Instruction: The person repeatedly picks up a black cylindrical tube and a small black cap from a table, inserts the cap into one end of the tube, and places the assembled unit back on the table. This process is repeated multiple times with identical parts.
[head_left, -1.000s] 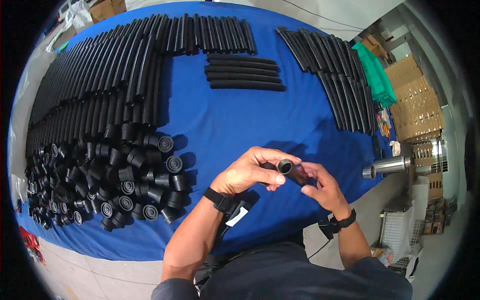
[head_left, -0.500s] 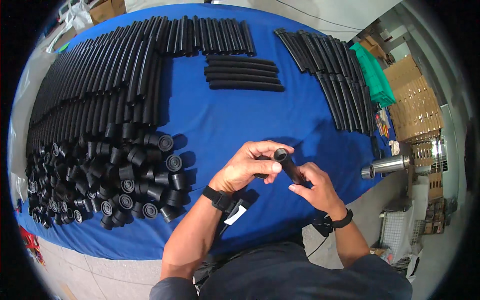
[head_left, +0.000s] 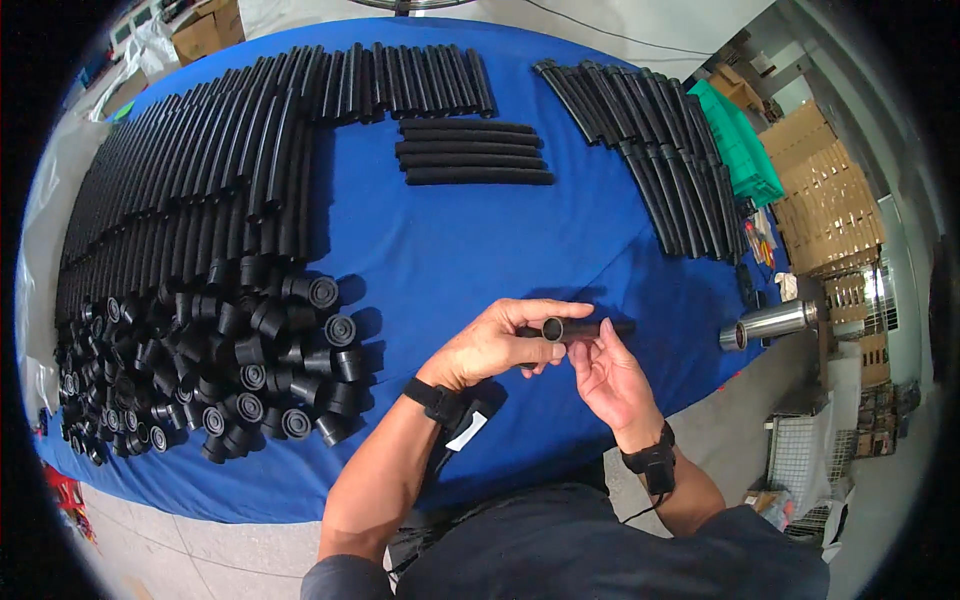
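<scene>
A short black tube (head_left: 580,330) lies crosswise between my hands over the blue cloth, its open end toward my left hand (head_left: 495,345). My left fingers and thumb close around that end. Within the same grasp a dark piece, perhaps one of the black rubber caps, shows only partly behind the tube. My right hand (head_left: 612,385) is turned palm up, its fingertips and thumb against the tube's middle. A heap of black rubber caps (head_left: 250,378) lies to the left of my left hand.
Long rows of black tubes (head_left: 220,150) cover the far left. Several sleeve-like black tubes (head_left: 475,160) lie at the far middle, more black tubes (head_left: 660,150) at the far right. A green crate (head_left: 735,145) and a steel cylinder (head_left: 775,323) stand along the right edge of the blue table (head_left: 450,240).
The tube has swung from slanting toward me to lying nearly level, its open end now at my left fingers. My right hand has rolled palm up.
</scene>
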